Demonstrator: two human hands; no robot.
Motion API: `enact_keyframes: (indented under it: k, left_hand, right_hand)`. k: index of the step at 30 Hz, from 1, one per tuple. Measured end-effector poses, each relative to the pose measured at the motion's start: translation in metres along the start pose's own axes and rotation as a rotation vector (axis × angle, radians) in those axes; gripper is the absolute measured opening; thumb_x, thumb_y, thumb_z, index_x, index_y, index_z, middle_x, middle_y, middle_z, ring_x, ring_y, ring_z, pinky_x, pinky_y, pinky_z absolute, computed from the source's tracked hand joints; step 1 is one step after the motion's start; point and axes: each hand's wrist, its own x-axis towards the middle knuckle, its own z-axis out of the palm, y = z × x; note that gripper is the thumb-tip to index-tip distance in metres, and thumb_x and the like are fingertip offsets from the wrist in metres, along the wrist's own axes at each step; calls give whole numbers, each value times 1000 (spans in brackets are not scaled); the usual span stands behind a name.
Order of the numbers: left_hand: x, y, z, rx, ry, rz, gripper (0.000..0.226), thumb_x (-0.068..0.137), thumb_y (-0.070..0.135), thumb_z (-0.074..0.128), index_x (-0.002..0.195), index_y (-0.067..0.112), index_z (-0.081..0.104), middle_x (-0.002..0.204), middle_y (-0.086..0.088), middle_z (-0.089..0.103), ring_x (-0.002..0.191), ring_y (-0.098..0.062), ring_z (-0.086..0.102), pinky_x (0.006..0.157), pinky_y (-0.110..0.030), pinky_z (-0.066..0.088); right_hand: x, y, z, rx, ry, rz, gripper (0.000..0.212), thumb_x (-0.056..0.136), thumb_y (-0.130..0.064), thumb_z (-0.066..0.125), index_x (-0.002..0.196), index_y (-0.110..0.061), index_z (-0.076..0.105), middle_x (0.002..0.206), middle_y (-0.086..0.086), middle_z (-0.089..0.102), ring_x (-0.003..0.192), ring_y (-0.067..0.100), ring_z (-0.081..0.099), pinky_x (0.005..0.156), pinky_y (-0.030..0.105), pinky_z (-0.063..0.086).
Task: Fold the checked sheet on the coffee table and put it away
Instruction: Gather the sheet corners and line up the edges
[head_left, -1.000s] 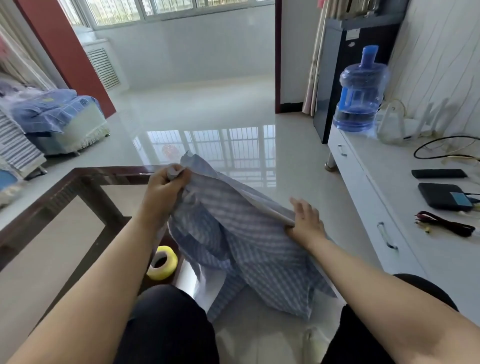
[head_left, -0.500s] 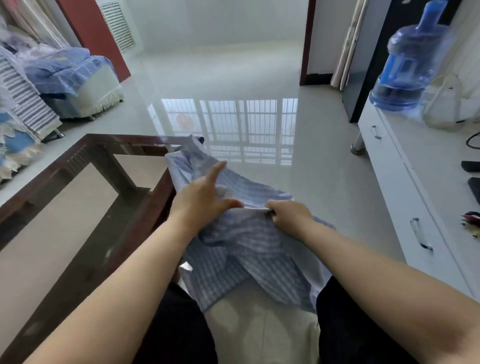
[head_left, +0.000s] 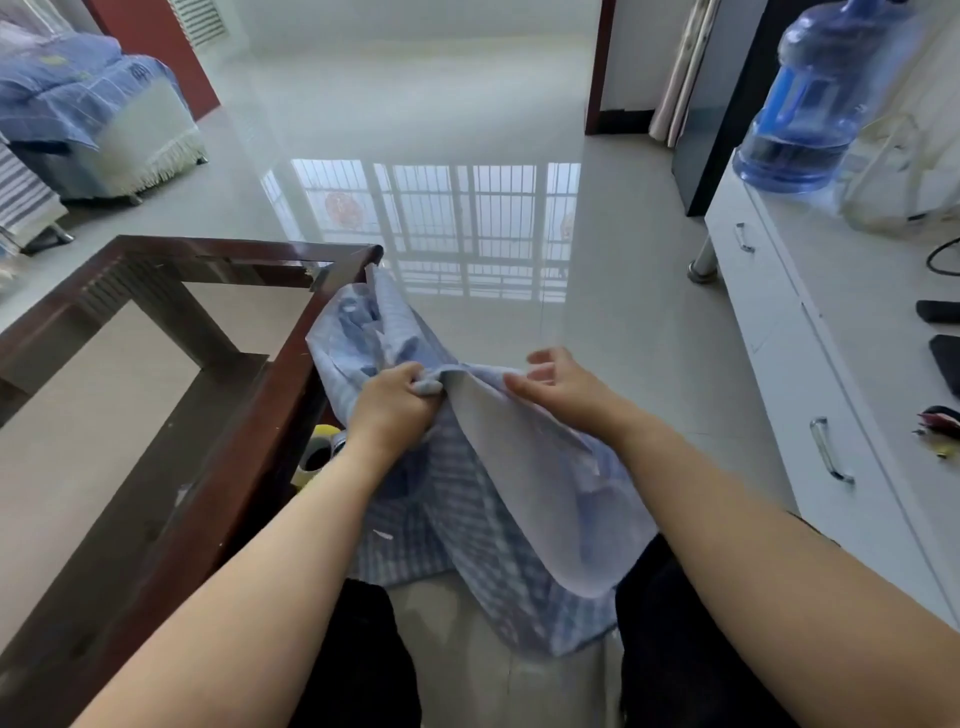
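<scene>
Beside the coffee table's near right corner, the sheet hung from one hand only.

From left to right: the coffee table (head_left: 156, 467) stood on the left, with a yellow tape roll (head_left: 318, 457) low beside its edge; the checked sheet (head_left: 498, 499) was off the tabletop, one end touching the table corner (head_left: 363, 260) and most of the cloth hanging down between the person's knees towards the floor. The left hand (head_left: 392, 402) gripped a bunched fold at the top edge, fingers curled round it. The right hand (head_left: 558, 387) was just beside it, with relaxed, spread fingers against the same edge, and I could not see any pinch. The upper edge ran from the left grip rightward, so in my judgement the right hand was nearer to the free part and should take it next.
</scene>
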Motion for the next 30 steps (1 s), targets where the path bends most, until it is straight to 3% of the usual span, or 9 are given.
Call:
enact_keyframes:
  k: [2,7,10,15,20,22,25,27,30]
  left_hand:
    - [7,-6,-9,-163,64,-54,26,79,34,55,58,21,48,57,0,51,63,-24,57,65,-51,56]
    - [14,-11,-24,-331,181,-105,25,91,11,56,69,1,49,61,-9,44,48,-3,43,46,-13,38]
    - [18,-19,-30,-410,215,-158,31,89,23,59,72,-2,53,66,-12,48,63,-20,45,58,-29,40]
    - [19,-20,-29,-562,287,-257,29,88,29,60,64,16,49,66,-5,48,67,-19,46,56,-27,39]
    - [21,-15,-23,-733,387,-363,16,87,25,60,72,20,59,71,-2,58,68,-19,56,57,-27,44]
    - [22,-14,-20,-804,421,-393,11,86,25,61,75,21,61,70,-1,58,65,-20,56,56,-27,44]
    - [27,-19,-16,-831,433,-434,8,84,24,62,76,22,60,76,-4,59,70,-22,57,61,-31,45]
    - [31,-27,-14,-754,404,-440,9,84,23,62,77,18,63,84,-7,60,79,-23,59,64,-30,48]
    - [34,-37,-10,-617,295,-434,14,87,21,58,76,13,61,75,-9,57,67,-24,56,55,-25,44]
  right_hand:
    - [0,20,-21,-232,34,180,82,85,-58,57,144,-10,29,146,10,42,130,26,45,102,34,37]
    - [-11,67,-44,-632,-121,513,88,83,-61,59,142,0,34,144,17,43,117,32,52,90,37,43]
    - [-17,99,-49,-461,-198,667,82,82,-56,63,139,-1,38,136,18,49,100,33,62,80,42,55]
    - [-32,100,-44,-35,-285,620,86,78,-76,41,136,-12,38,120,16,60,105,31,64,81,39,56]
    - [-59,87,-32,2,-626,471,85,66,-61,74,132,-41,24,135,3,48,109,29,63,82,45,57]
    - [-64,88,-11,-121,-547,419,65,80,-38,74,130,-30,34,119,9,61,91,24,69,73,39,59]
    - [-61,86,16,-108,-139,325,18,85,-2,41,95,-13,52,67,11,57,50,23,56,48,33,52]
    - [-54,74,9,58,40,350,25,81,7,33,68,-11,46,57,9,42,41,19,41,41,25,39]
    - [-49,36,-28,271,191,354,30,82,10,40,58,-7,46,50,10,41,31,17,38,38,19,38]
